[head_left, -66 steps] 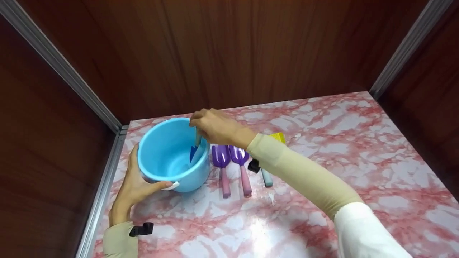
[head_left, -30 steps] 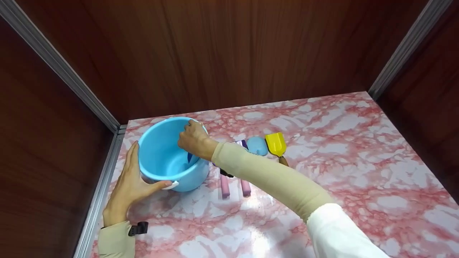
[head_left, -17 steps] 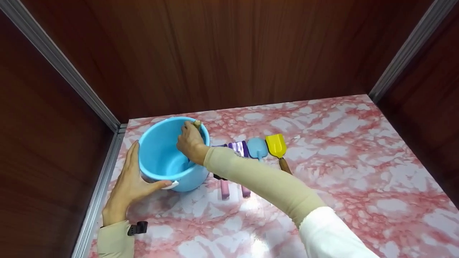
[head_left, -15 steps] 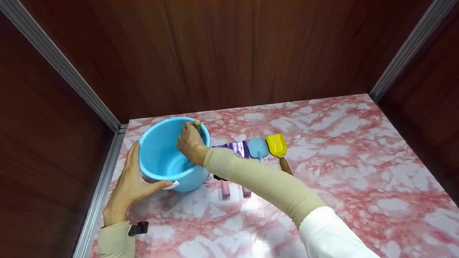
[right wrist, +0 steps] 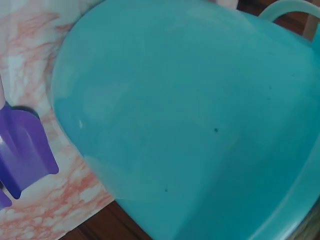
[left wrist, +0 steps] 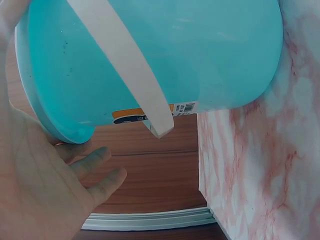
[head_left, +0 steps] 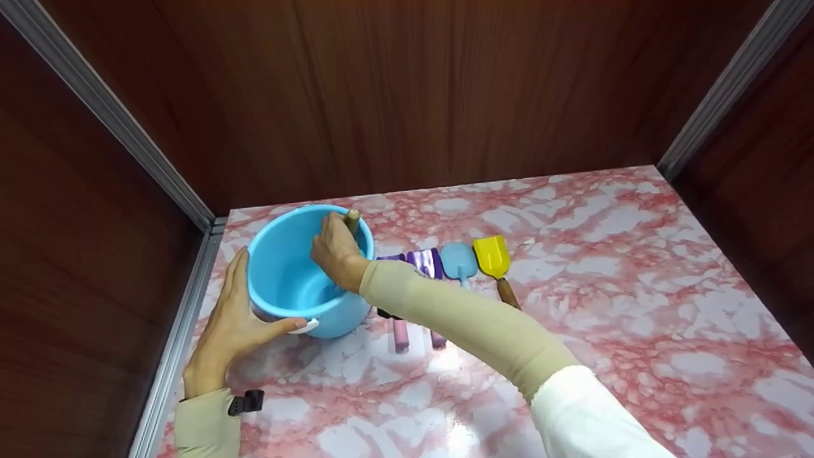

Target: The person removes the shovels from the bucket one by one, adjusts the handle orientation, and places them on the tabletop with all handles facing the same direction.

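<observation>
A light blue bucket (head_left: 280,267) stands upright at the left of the marbled table. My left hand (head_left: 232,331) rests against its near left side, thumb on the rim by the white handle; in the left wrist view its fingers (left wrist: 92,162) stretch out straight beside the rim. My right hand (head_left: 340,251) reaches inside the bucket at its right wall and grips a small shovel, whose wooden handle end (head_left: 352,219) sticks up above the fist. The shovel's blade is hidden behind the hand and inside the bucket.
Right of the bucket lie two purple shovels (head_left: 425,262) with pink handles, a light blue shovel (head_left: 458,259) and a yellow shovel (head_left: 491,256) with a wooden handle. My right sleeve (head_left: 470,318) crosses above their handles. Brown wood panels (head_left: 407,95) enclose the table.
The right hand has come down from the bucket's rim into the bucket with the shovel, uncovering the light blue and yellow shovels. The left hand has stayed at the bucket.
</observation>
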Action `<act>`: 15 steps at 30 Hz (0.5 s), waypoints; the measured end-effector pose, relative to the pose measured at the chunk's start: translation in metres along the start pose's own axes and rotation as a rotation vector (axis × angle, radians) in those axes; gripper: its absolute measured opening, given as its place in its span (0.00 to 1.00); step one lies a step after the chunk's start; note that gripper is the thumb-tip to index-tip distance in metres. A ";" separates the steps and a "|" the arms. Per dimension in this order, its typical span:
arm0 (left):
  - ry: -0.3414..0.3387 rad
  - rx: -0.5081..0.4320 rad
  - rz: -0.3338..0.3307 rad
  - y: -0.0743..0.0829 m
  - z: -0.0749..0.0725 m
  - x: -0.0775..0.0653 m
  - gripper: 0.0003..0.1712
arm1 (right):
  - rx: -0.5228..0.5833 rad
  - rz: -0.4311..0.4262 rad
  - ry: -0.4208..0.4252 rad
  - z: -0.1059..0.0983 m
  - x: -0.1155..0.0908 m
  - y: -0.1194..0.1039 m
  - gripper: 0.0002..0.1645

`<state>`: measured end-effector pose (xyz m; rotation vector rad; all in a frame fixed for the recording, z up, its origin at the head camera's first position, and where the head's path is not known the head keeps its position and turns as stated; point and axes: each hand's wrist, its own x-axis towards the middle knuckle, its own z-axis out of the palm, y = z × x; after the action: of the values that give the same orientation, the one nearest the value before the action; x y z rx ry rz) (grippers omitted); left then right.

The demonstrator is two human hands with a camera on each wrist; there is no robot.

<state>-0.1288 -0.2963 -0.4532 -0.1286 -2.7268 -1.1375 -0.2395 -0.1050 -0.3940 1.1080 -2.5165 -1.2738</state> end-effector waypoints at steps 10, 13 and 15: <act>-0.003 -0.005 0.015 0.000 0.000 0.001 0.84 | 0.010 0.070 0.114 0.002 -0.002 0.010 0.15; 0.000 -0.007 0.019 0.000 0.001 0.002 0.83 | 0.007 0.084 0.144 0.001 -0.004 0.013 0.15; -0.001 -0.017 0.017 0.000 0.001 0.002 0.83 | 0.010 0.088 0.157 0.000 -0.005 0.016 0.16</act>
<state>-0.1308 -0.2954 -0.4532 -0.1542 -2.7125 -1.1573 -0.2453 -0.0957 -0.3812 1.0434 -2.4296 -1.1078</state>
